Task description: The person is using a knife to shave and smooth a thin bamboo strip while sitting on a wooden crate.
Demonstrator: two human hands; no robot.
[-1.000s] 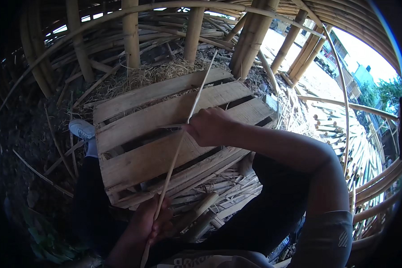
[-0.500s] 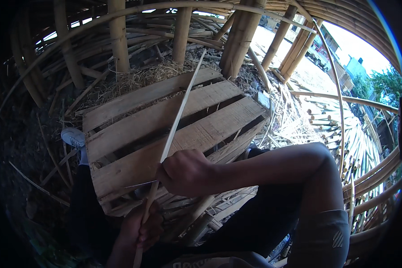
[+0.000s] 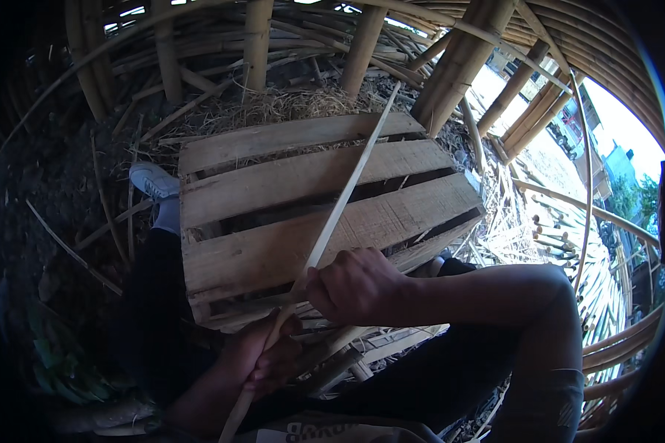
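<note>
A long, narrow bamboo strip [image 3: 345, 193] slants from my lap up across a slatted wooden crate [image 3: 325, 214]. My left hand [image 3: 267, 356] is closed round the lower part of the strip. Just above it, my right hand [image 3: 358, 286] is a fist against the strip's right side. A thin knife blade shows in the earlier picture, crossing the strip from this fist; now it is hardly visible, and its handle is hidden in the fingers. Above the right hand the strip looks paler than below.
Bamboo posts [image 3: 257, 46] rise behind the crate, with dry straw [image 3: 295, 105] at their feet. Cut bamboo poles [image 3: 554, 236] lie piled at the right. My shoe [image 3: 154, 180] is left of the crate. Loose sticks [image 3: 74, 251] litter the dark ground.
The view has swung left, so crate and posts appear further right. My left hand is now closer to my right fist on the strip. The blade, bright before, is barely seen.
</note>
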